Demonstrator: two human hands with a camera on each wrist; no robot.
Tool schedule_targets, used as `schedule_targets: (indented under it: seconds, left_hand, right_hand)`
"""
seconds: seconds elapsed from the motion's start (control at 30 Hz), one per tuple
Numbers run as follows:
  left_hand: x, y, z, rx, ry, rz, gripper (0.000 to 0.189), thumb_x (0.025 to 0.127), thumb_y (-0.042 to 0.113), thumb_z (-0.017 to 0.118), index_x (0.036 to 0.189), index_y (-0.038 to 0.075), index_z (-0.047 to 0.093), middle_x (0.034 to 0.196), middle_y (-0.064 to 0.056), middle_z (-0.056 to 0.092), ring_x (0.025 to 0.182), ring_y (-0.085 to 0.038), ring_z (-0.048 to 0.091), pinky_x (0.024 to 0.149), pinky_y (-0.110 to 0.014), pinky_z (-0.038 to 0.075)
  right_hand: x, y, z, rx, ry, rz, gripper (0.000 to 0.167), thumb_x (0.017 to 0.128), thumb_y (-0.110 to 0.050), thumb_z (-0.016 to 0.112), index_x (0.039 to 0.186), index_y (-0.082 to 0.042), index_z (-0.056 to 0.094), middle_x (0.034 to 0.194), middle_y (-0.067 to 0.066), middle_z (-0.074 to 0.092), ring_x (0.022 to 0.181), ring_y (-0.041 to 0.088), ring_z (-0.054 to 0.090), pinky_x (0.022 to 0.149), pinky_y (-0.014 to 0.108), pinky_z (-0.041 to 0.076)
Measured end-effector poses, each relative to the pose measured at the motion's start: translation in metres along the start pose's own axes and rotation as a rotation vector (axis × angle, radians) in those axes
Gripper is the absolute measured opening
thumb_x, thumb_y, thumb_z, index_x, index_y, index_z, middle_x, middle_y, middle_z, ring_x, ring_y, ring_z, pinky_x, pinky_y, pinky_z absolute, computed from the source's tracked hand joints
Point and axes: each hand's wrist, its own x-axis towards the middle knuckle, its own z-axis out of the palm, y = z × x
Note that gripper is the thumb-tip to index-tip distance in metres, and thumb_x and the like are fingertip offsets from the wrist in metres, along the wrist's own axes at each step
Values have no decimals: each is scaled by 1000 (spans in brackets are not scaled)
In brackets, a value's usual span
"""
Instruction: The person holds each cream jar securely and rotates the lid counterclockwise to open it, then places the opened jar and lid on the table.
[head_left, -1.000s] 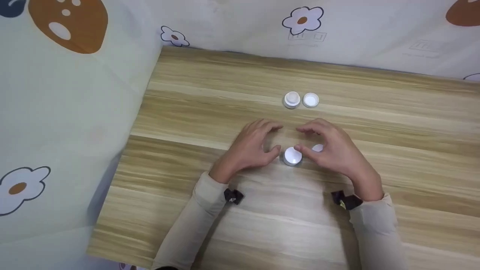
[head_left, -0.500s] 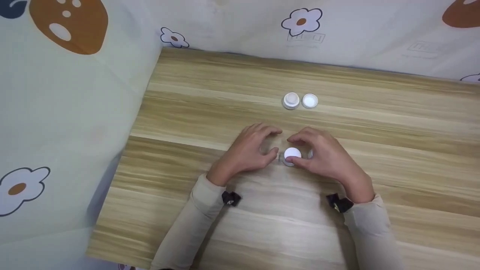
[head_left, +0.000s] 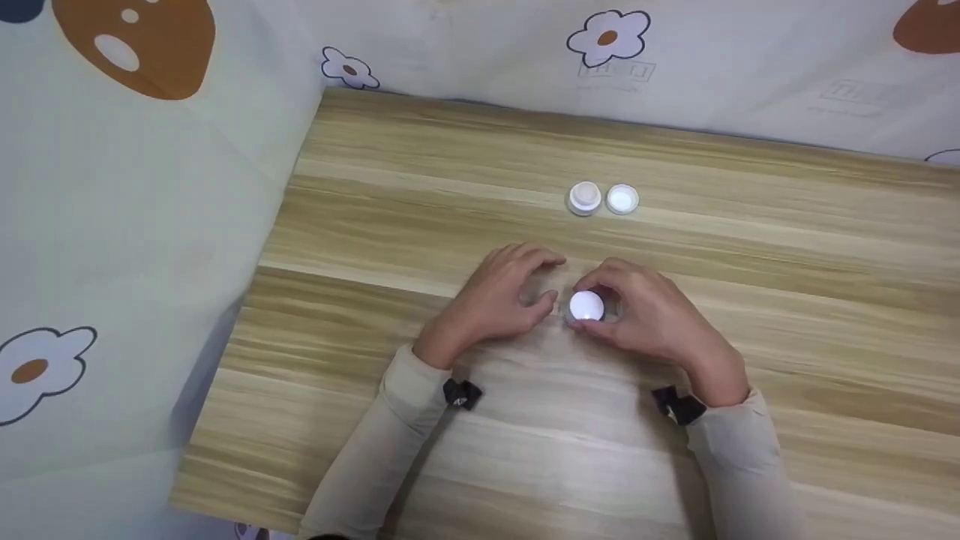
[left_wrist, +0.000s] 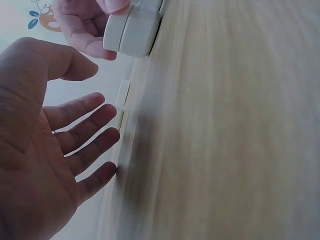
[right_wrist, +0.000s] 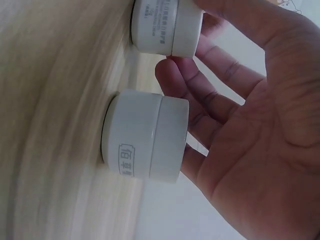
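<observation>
In the head view, pinching a lidded white jar (head_left: 586, 305) between thumb and forefinger of the right hand (head_left: 660, 315), on the side facing the left hand (head_left: 491, 300). Holding nothing in the left, with its fingers loosely bent and its thumb well parted from them, just short of that jar. Beyond the fingertips of both, on the wood-grain table (head_left: 420, 187), showing an open jar (head_left: 585, 197) and, just beside it toward the right hand's side, an upturned lid (head_left: 622, 199). In the left wrist view, showing a bare palm with fingers spread, and past the thumb tip the lidded white jar, gripped near its top. In the right wrist view, curving round a second jar (right_wrist: 145, 135), also capped, upright on the table between the gripped one and the palm. Cannot tell whether touching it with the other fingers.
</observation>
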Motion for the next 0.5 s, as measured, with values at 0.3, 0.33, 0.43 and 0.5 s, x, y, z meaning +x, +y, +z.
schedule_targets:
  seconds: [0.3, 0.33, 0.43, 0.5]
  left_hand:
    - [3, 2, -3, 9, -15, -9, 51, 97, 23, 70, 146, 13, 60, 146, -4, 65, 142, -26, 54, 126, -46, 36]
    - [3, 3, -3, 12, -12, -10, 52, 96, 24, 71, 146, 13, 60, 146, -4, 65, 143, -27, 54, 126, -47, 36]
    - [5, 3, -4, 18, -4, -7, 56, 95, 27, 74, 148, 13, 59, 147, -4, 64, 143, -26, 54, 126, -47, 36]
    - [6, 4, -5, 23, 7, -5, 59, 95, 33, 77, 148, 14, 59, 146, -4, 64, 142, -26, 54, 125, -46, 37]
  right_hand:
    - [4, 4, -9, 34, 94, 46, 36, 85, -29, 89, 116, -13, 77, 109, 3, 76, 99, 18, 69, 90, 41, 55]
    - [5, 4, -10, 43, 104, 46, 36, 86, -29, 88, 116, -12, 77, 110, 4, 76, 100, 19, 70, 91, 42, 55]
    - [9, 4, -11, 76, 133, 56, 37, 88, -30, 87, 117, -9, 77, 113, 6, 77, 103, 22, 70, 94, 43, 54]
    - [11, 3, -11, 103, 154, 66, 37, 89, -31, 86, 116, -8, 77, 111, 7, 77, 102, 22, 70, 94, 42, 54]
